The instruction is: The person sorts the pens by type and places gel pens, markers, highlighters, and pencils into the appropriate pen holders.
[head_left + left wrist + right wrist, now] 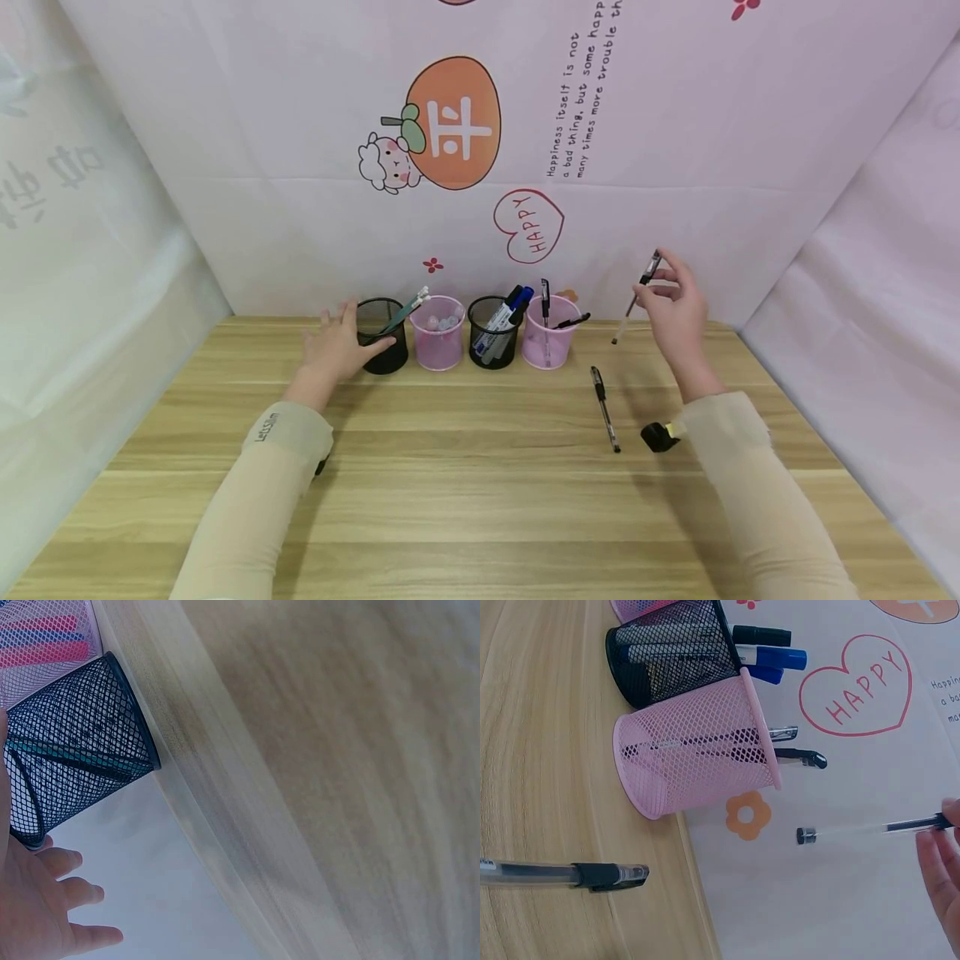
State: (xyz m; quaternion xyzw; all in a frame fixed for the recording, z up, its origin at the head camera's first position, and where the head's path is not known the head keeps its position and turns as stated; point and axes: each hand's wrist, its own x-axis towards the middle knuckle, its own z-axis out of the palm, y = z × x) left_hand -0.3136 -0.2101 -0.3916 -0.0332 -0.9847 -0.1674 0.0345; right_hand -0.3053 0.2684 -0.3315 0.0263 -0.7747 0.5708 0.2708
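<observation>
Two beige sleeves are seen nearest, at the bottom of the head view. At the right hand point(675, 312) a clear pen point(636, 302) is pinched near its dark cap between thumb and fingertips point(941, 859) and is held in the air, tilted, its tip low at 7 o'clock. At 8 o'clock from this hand a pink mesh cup point(551, 333) with black pens is placed. At 6 o'clock a second pen point(604, 408) lies flat on the wooden table point(465, 483).

The left hand point(337, 346) is laid with spread fingers point(71, 896) against a black mesh cup point(384, 335), with the thumb touching its wall. At 3 o'clock from it another pink cup point(437, 333) and another black cup point(492, 333) with markers are lined.
</observation>
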